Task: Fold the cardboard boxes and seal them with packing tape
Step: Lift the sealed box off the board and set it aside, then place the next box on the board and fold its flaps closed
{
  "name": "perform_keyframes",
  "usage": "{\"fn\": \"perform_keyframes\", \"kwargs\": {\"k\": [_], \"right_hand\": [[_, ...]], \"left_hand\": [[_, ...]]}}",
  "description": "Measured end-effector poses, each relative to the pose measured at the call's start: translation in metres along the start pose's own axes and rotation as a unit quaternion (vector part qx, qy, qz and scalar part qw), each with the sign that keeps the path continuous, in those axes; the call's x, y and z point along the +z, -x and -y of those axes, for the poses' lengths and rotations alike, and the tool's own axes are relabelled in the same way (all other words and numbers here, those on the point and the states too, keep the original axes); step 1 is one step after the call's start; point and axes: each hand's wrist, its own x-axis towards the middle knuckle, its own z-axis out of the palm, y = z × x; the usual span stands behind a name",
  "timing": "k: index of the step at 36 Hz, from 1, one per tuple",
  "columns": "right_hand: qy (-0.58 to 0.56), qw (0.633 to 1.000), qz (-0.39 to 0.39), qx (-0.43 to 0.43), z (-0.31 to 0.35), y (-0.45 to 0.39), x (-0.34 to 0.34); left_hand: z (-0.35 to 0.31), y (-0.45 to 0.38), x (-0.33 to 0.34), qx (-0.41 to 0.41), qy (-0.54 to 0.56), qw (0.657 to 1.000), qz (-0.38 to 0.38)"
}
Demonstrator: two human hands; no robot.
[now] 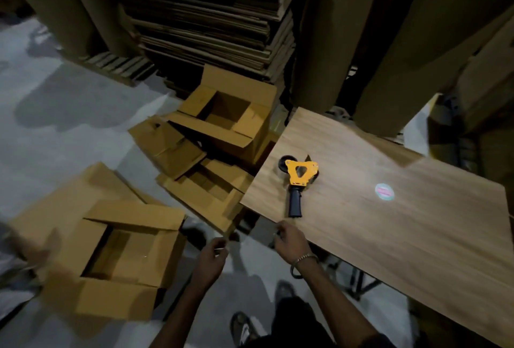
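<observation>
Hands are both extended low in the head view, at the near corner of the wooden table (pixel 389 208). Left hand (pixel 210 256) has its fingers loosely curled, close to the edge of a cardboard flap, but motion blur prevents telling whether it grips that flap. Right hand (pixel 292 242) is at the table edge with fingers bent; whether it holds anything cannot be told, and a bracelet (pixel 304 260) sits on that wrist. Tape dispenser (pixel 299 181), yellow-bodied with a black handle, lies flat on the table, untouched, its handle pointing toward the right hand and just beyond it. Round sticker (pixel 384 191) is on the tabletop to the right of the dispenser, well apart from it. Cardboard boxes stand on the grey floor (pixel 55 114) left of the table, all with top flaps open: near box (pixel 111 253) at lower left, middle box (pixel 205 186) against the table's left edge, and far box (pixel 228 117) behind it. Partly folded carton (pixel 167 142) leans between the middle and far boxes. Stack of flat cardboard sheets (pixel 211 28) rises behind the boxes. Large brown paper rolls (pixel 328 42) stand upright beyond the table. Shoes are visible on the floor below the arms.
</observation>
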Motion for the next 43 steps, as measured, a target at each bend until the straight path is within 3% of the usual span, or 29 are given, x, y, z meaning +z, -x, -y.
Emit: {"fn": "perform_keyframes", "kwargs": {"k": [11, 20, 30, 36, 40, 43], "right_hand": [[-0.005, 0.996, -0.010, -0.084, 0.115, -0.124, -0.018], [-0.003, 0.993, -0.037, -0.113, 0.207, -0.314, -0.068], [0.052, 0.998, -0.013, -0.016, 0.227, -0.529, -0.077], [0.060, 0.995, 0.023, 0.070, 0.193, -0.630, -0.056], [0.055, 0.990, 0.003, 0.126, 0.169, -0.684, -0.038], [-0.036, 0.975, -0.024, 0.216, 0.147, -0.726, -0.021]], "left_hand": [[-0.045, -0.102, -0.060, -0.012, 0.054, 0.998, -0.036], [-0.084, -0.265, -0.124, -0.019, 0.037, 0.999, -0.020], [-0.123, -0.479, -0.134, -0.158, 0.087, 0.984, 0.000], [-0.123, -0.589, -0.117, -0.348, 0.278, 0.895, 0.026], [-0.119, -0.636, -0.099, -0.359, 0.303, 0.883, 0.009], [-0.111, -0.662, -0.084, -0.346, 0.354, 0.869, 0.010]]}}
